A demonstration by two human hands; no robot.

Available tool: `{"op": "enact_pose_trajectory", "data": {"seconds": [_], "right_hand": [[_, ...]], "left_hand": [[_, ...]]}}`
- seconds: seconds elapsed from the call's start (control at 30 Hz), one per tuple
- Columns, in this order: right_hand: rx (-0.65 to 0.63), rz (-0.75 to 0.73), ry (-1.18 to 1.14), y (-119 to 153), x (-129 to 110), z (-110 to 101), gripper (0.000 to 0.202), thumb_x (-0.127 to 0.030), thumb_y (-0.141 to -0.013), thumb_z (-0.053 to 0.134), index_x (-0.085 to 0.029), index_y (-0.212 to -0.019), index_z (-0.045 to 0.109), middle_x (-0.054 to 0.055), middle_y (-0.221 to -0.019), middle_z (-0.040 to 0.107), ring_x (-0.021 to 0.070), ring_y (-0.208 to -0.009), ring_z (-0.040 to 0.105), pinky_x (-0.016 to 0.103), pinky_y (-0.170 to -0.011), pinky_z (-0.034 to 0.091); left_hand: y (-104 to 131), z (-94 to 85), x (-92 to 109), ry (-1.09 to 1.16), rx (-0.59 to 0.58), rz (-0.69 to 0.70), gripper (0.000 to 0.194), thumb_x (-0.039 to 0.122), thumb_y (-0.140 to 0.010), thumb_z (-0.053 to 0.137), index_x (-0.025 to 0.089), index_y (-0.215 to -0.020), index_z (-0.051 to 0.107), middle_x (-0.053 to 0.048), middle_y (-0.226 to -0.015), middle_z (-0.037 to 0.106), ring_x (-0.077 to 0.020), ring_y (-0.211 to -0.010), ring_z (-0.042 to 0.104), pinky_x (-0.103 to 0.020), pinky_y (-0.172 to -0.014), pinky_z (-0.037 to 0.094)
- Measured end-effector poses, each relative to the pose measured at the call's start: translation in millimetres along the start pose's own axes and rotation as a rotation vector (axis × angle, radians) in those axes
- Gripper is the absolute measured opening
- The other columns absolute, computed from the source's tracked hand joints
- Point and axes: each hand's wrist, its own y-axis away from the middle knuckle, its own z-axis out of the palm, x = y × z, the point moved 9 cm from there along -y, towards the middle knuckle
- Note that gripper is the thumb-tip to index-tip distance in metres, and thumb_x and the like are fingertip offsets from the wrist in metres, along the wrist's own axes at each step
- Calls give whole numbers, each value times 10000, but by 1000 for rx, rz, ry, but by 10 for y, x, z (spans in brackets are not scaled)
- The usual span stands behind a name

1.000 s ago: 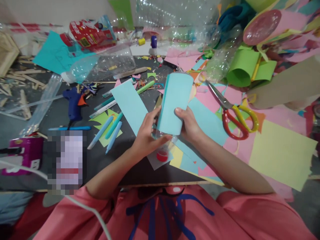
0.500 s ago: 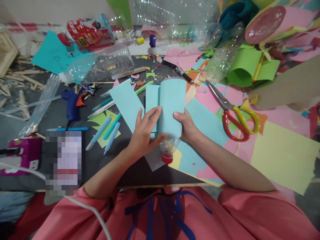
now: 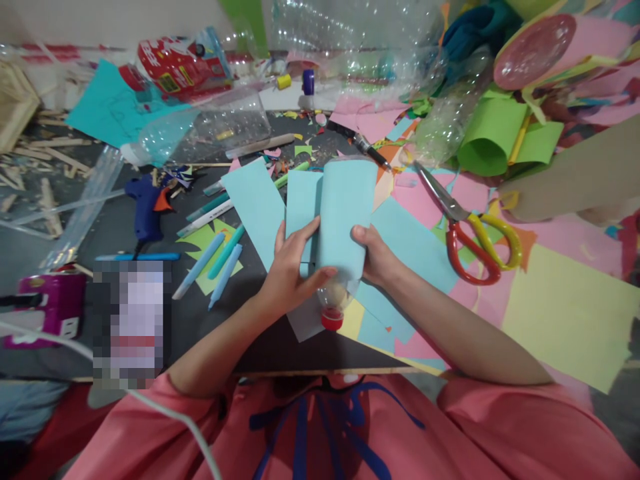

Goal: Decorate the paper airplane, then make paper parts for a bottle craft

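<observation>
A clear plastic bottle (image 3: 336,293) with a red cap (image 3: 332,319) points cap-down toward me, wrapped in light blue paper (image 3: 347,207). My right hand (image 3: 381,259) grips the wrapped bottle from the right, thumb on the paper and its other fingers hidden behind. On the left side, my left hand (image 3: 290,267) holds the paper, its index fingertip at the wrap's left edge and its thumb by the lower edge. A light blue flap (image 3: 303,193) stands out left of the bottle. Beyond that hand lies a light blue strip (image 3: 254,203).
Red-and-yellow-handled scissors (image 3: 467,227) lie right on paper scraps. Left are markers (image 3: 225,277), a blue glue gun (image 3: 147,207) and a blurred-out rectangular object (image 3: 135,313). Clear bottles (image 3: 215,123) and a red-labelled bottle (image 3: 180,67) lie at the back. A white cable (image 3: 165,410) crosses lower left.
The wrapped bottle has shifted and tilted slightly, its cap moving a little left and its far end right. More of the flap shows as my left fingers draw lower on it.
</observation>
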Motion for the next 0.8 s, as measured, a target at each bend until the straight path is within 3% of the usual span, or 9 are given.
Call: {"op": "enact_pose_trajectory", "data": {"seconds": [0.13,0.3,0.37,0.47,0.57,0.7,0.8], "right_hand": [[0,5,-28,8,-3,12,720,-649,-490,789,-201,-1035,647,83,-878,734,316,-962,698,456,-799,608],[51,-22,-15,22,-31,-36,685,-622,-479,801,-209,-994,621,63,-832,723,293,-847,707,447,-770,610],[44,-25,-16,17,-26,-43,687,-617,-503,790,-214,-1027,602,67,-870,724,302,-887,708,460,-788,607],[37,-31,-23,5,-22,-54,665,-602,-533,778,-225,-1045,585,73,-929,727,314,-956,704,480,-826,599],[48,-30,-24,2,-20,-61,614,-594,-531,789,-222,-978,588,81,-932,734,313,-959,706,475,-839,596],[23,-35,-39,7,-25,-9,628,-606,-520,803,-208,-965,608,81,-882,739,314,-945,717,472,-819,603],[12,-37,-23,7,-22,14,617,-625,-520,809,-202,-931,627,77,-826,741,310,-906,727,472,-808,606]], "left_hand": [[0,-96,50,-107,97,60,503,506,-1004,390,259,-1442,423,-147,-1425,558,-278,-1331,519,-573,-1204,221],[12,-205,92,-168,220,125,433,479,-995,438,294,-1373,538,-116,-1616,277,-322,-1489,292,-520,-1180,302],[15,-219,90,-87,232,132,398,445,-1007,428,324,-1368,544,-85,-1589,334,-298,-1462,352,-479,-1156,366],[7,-170,76,129,179,113,463,431,-1023,393,374,-1482,380,-74,-1436,540,-242,-1299,555,-402,-999,527],[1,-146,80,306,162,110,534,410,-1026,389,361,-1541,256,-95,-1405,573,-243,-1226,612,-357,-865,580],[-22,-169,111,130,181,133,462,294,-1030,397,306,-1492,402,-99,-1320,603,-208,-1140,628,-336,-866,570],[-42,-170,141,-30,166,164,467,283,-1024,419,297,-1491,411,-94,-1246,602,-187,-1099,612,-330,-885,567]]}}
